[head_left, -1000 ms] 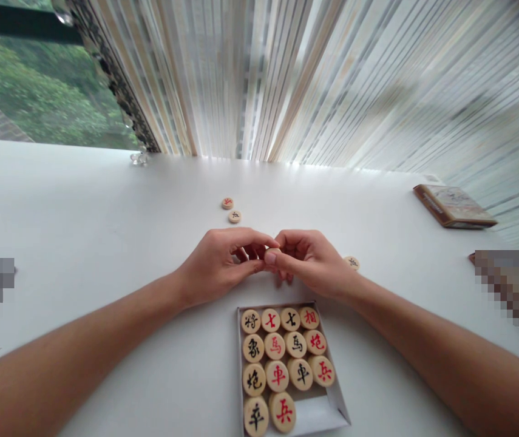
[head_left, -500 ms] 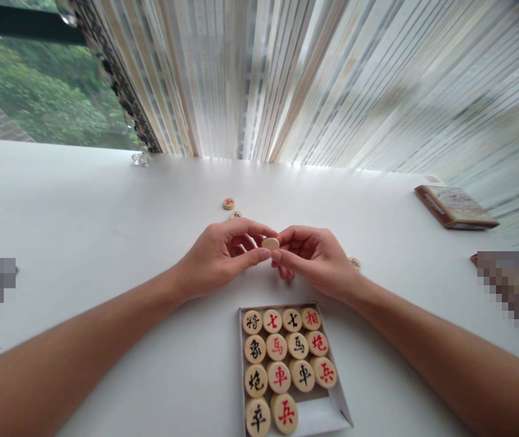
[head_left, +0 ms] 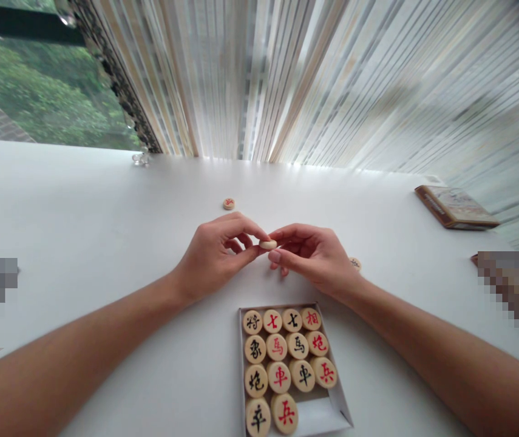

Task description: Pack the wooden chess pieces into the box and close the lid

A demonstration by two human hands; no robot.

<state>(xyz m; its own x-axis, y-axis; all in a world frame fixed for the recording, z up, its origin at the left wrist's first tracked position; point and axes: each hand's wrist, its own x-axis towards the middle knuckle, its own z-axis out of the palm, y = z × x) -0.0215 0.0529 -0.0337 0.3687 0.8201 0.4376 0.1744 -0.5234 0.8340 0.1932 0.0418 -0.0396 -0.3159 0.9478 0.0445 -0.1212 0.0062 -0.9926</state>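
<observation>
A pale wooden Chinese chess piece (head_left: 267,244) is pinched between both hands above the table, tilted nearly edge-on so its marking is hidden. My left hand (head_left: 223,246) grips its left side with thumb and forefinger. On its right side, the fingertips of my right hand (head_left: 309,252) touch it, the other fingers curled. Nearer to me lies a shallow open box (head_left: 320,413) with rows of pieces, their red and black characters facing up. Its near right part shows bare bottom. A red-marked piece (head_left: 229,204) lies beyond my left hand, and a black-marked piece (head_left: 354,264) lies partly behind my right wrist.
The white table (head_left: 81,212) runs back to a window and a striped curtain (head_left: 241,79). A brown-edged box (head_left: 457,207) lies at the far right, with a partly blurred-out item (head_left: 514,291) nearer. A small clear ornament (head_left: 141,159) sits by the window.
The held piece has turned from showing its blank face to nearly edge-on. My left hand has shifted slightly and now covers the black-marked piece behind it.
</observation>
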